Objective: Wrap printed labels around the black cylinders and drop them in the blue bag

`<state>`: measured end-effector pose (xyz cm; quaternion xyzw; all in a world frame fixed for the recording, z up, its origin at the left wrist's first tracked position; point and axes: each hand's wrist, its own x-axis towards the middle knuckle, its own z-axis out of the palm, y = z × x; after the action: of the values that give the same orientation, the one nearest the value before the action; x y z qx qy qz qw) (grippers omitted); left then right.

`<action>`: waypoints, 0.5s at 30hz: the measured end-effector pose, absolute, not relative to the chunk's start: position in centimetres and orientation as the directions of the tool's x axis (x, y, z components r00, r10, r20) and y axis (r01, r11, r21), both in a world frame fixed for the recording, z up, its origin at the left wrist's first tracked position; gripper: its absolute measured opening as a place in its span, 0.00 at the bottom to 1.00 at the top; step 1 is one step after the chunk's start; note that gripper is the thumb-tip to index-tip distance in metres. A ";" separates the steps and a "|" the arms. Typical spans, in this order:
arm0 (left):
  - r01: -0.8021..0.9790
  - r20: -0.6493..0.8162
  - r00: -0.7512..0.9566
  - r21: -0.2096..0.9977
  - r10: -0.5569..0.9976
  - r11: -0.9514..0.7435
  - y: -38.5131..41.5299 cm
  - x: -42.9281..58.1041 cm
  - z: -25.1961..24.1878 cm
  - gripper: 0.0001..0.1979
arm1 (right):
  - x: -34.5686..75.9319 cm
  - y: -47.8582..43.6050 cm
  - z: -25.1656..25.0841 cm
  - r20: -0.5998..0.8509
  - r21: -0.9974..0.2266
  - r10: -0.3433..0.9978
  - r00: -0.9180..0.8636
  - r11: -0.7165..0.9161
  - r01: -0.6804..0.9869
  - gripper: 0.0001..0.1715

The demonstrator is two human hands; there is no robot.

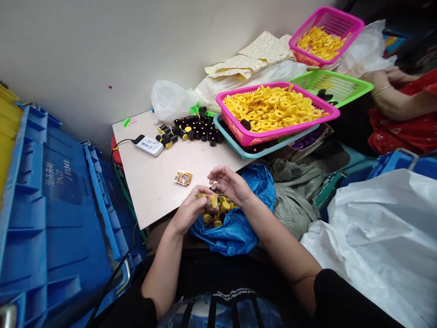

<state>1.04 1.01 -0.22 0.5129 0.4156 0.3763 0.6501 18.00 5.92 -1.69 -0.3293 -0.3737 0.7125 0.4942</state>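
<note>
My left hand (191, 208) is closed on a small yellow cylinder (213, 200), blurred, with some coloured print on it. It is just above the mouth of a blue woven bag (235, 234) in my lap. Inside the bag lie many similar yellow-ended cylinders (224, 206). My right hand (234, 184) is over the bag's far side, fingers loosely curved and apart, with nothing visible in them. Beyond my left hand, a small stack of printed yellow stickers (183, 178) rests on the white table (150, 182).
Black cylinders (201, 130) are heaped on the table beside a white phone-like device (149, 145) with a cable. A pink basket (239, 135) of yellow rings sits on a teal basket (235, 148). Blue crates (68, 218) stand left. At right, a co-worker's arm (392, 98) shows near a green basket (355, 85).
</note>
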 end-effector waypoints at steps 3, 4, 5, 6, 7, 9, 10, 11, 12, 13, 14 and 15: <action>0.357 -0.021 0.288 0.930 0.957 -0.087 2.2 -0.3 -1.5 0.16 | 18.4 8.9 -1.8 -0.058 -0.968 0.986 -0.158 -0.095 -0.234 0.19; 0.478 0.047 0.172 0.869 0.984 -0.125 2.9 -0.9 -2.2 0.14 | 18.2 10.2 -1.9 -0.035 -0.990 0.988 -0.148 -0.055 -0.128 0.17; 0.574 0.116 0.033 0.811 0.993 -0.114 3.8 -1.5 -3.0 0.13 | 17.6 11.6 -2.0 -0.010 -1.000 0.988 -0.156 -0.012 -0.017 0.15; 0.646 0.168 -0.101 0.761 0.981 -0.063 4.8 -2.1 -3.7 0.13 | 16.8 13.1 -2.0 0.020 -0.995 0.984 -0.174 0.037 0.094 0.13; 0.693 0.192 -0.201 0.721 0.961 0.001 5.8 -2.7 -4.4 0.15 | 15.8 14.7 -2.1 0.058 -0.974 0.978 -0.201 0.099 0.204 0.11; 0.710 0.157 -0.291 0.697 0.944 0.103 7.7 -3.7 -5.6 0.20 | 12.9 17.9 -2.1 0.152 -0.869 0.952 -0.267 0.257 0.423 0.09; 0.687 0.116 -0.302 0.714 0.946 0.132 8.4 -4.1 -5.9 0.21 | 11.2 19.5 -2.1 0.193 -0.795 0.934 -0.301 0.329 0.510 0.10; 0.647 0.076 -0.309 0.747 0.948 0.151 8.9 -4.4 -6.2 0.18 | 9.5 21.0 -2.0 0.222 -0.725 0.915 -0.336 0.385 0.571 0.12; 0.596 0.044 -0.322 0.785 0.946 0.167 9.2 -4.6 -6.4 0.15 | 7.7 22.4 -2.0 0.237 -0.684 0.905 -0.354 0.414 0.601 0.13; 0.542 0.020 -0.342 0.821 0.940 0.180 9.4 -4.7 -6.5 0.13 | 6.0 23.7 -2.0 0.245 -0.660 0.899 -0.362 0.429 0.617 0.14; 0.491 0.001 -0.367 0.850 0.930 0.193 9.5 -4.9 -6.5 0.11 | 4.4 25.0 -2.0 0.247 -0.654 0.900 -0.360 0.429 0.624 0.16; 0.450 -0.019 -0.392 0.868 0.920 0.210 9.5 -5.0 -6.4 0.09 | 3.0 26.1 -1.9 0.243 -0.657 0.905 -0.350 0.419 0.627 0.18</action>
<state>-4.95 9.50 -6.45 0.4727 0.7244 0.4141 0.2835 3.05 26.06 -1.94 -0.4861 -0.7878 0.2328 0.2980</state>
